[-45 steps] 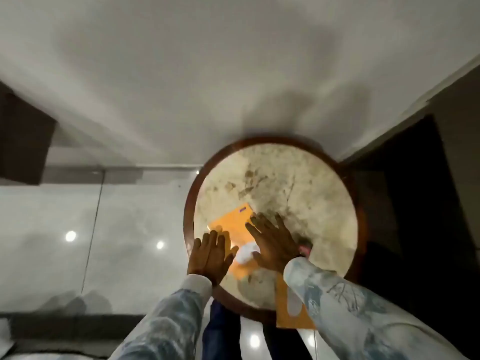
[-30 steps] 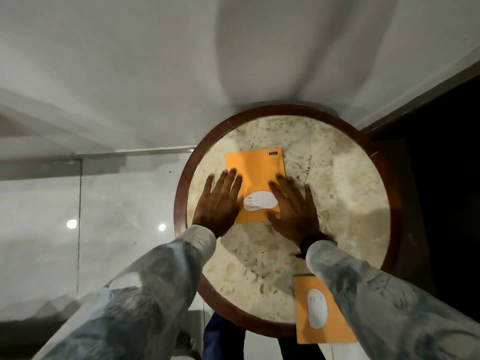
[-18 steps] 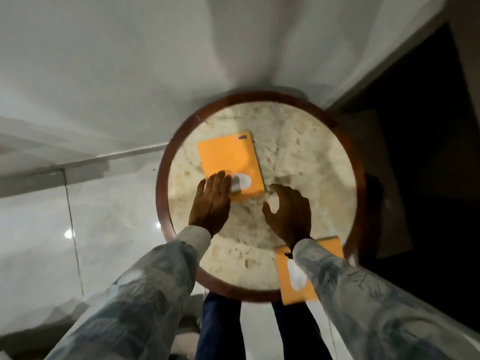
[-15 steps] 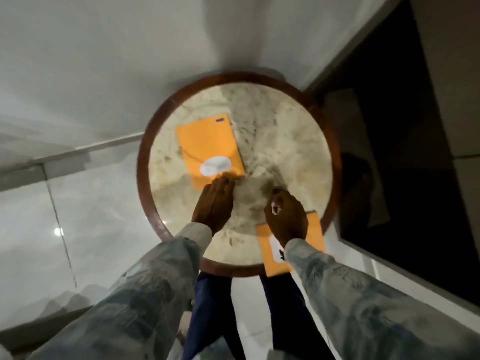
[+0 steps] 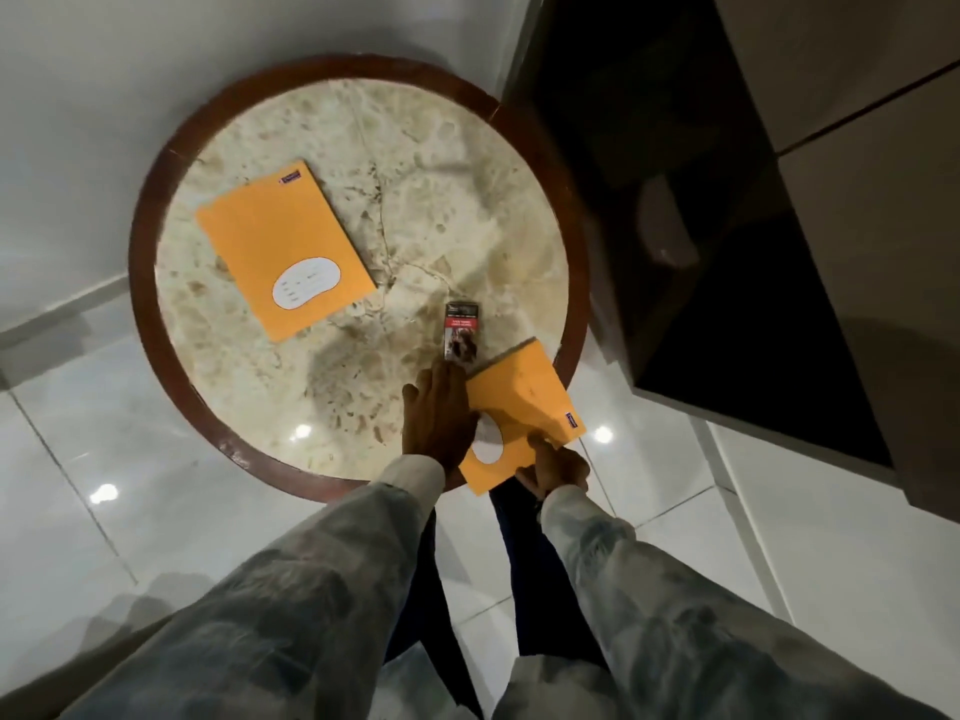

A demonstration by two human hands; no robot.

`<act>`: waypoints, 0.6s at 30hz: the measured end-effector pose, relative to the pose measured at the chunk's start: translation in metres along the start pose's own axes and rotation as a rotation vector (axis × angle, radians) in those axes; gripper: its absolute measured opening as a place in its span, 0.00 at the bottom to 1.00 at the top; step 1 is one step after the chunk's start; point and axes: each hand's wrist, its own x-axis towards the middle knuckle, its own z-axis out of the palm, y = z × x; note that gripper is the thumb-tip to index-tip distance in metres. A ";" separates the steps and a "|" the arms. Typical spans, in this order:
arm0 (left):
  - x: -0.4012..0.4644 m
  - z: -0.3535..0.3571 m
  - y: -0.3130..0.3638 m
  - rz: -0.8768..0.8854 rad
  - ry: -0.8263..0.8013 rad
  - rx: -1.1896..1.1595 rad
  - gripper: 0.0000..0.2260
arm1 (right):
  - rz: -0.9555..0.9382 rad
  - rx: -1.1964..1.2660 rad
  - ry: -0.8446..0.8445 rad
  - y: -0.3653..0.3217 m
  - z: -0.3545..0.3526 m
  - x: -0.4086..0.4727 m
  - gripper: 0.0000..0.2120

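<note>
Item: one orange booklet (image 5: 524, 402), white oval label on the cover, small blue mark at its 4 o'clock corner. It sits at 5 o'clock on the round table (image 5: 143, 283), overhanging the rim and slightly bowed. The left hand (image 5: 441, 413) rests flat on it; the right hand (image 5: 556, 467) pinches its near edge.
</note>
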 end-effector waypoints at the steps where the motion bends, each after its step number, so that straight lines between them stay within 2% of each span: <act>1: -0.002 0.000 -0.003 0.010 -0.018 -0.031 0.27 | -0.042 -0.033 0.045 0.003 -0.004 -0.001 0.20; 4: -0.015 -0.007 -0.010 0.030 -0.007 -0.180 0.24 | -0.249 -0.244 0.190 0.004 -0.011 -0.017 0.20; 7: -0.026 -0.028 -0.026 -0.007 0.150 -0.334 0.21 | -0.551 -0.349 0.189 -0.014 0.003 -0.042 0.19; 11: -0.017 -0.072 -0.078 -0.174 0.352 -0.570 0.21 | -0.931 -0.382 0.061 -0.064 0.074 -0.084 0.16; 13: -0.006 -0.090 -0.109 -0.269 0.425 -0.670 0.21 | -1.101 -0.475 -0.016 -0.090 0.121 -0.098 0.18; 18: 0.024 -0.114 -0.177 -0.514 0.508 -0.783 0.20 | -1.258 -0.768 -0.138 -0.131 0.236 -0.115 0.19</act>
